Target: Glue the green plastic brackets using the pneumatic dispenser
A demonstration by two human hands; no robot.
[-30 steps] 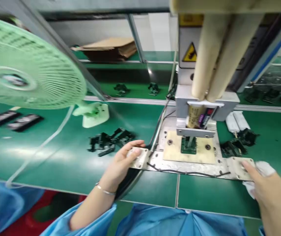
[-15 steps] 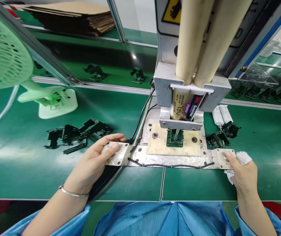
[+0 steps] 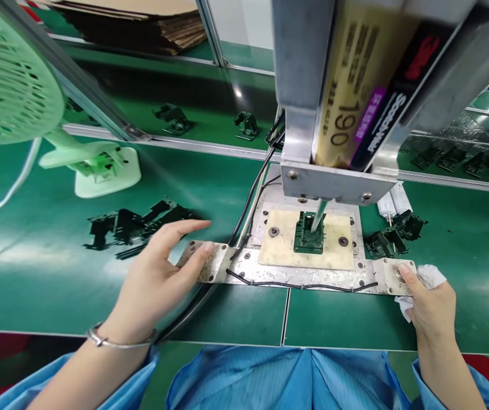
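My left hand (image 3: pixel 157 282) has its fingers spread, with the thumb over the left metal button block (image 3: pixel 219 266) and the index finger raised off it. My right hand (image 3: pixel 435 307) is closed round a crumpled white tissue (image 3: pixel 431 275), its thumb on the button of the right metal block (image 3: pixel 384 277). Between them a dark green plastic part (image 3: pixel 303 244) sits on a cream fixture plate (image 3: pixel 278 253). Over it hangs an adhesive cartridge (image 3: pixel 347 119) in a metal holder (image 3: pixel 327 183). The nozzle (image 3: pixel 319 216) points down at the part; I cannot tell if it touches.
Several dark plastic parts (image 3: pixel 120 225) lie left of the fixture, and a few more (image 3: pixel 385 242) lie right, near white tubes (image 3: pixel 394 199). A green fan (image 3: pixel 108 171) stands at the left. Black cables (image 3: pixel 253 196) run beside the fixture. Cardboard sheets (image 3: pixel 137 25) are stacked behind.
The cartridge and its holder have risen well above the fixture. My left hand has lifted and opened, its index finger coming off the block. The right hand keeps its hold and thumb position.
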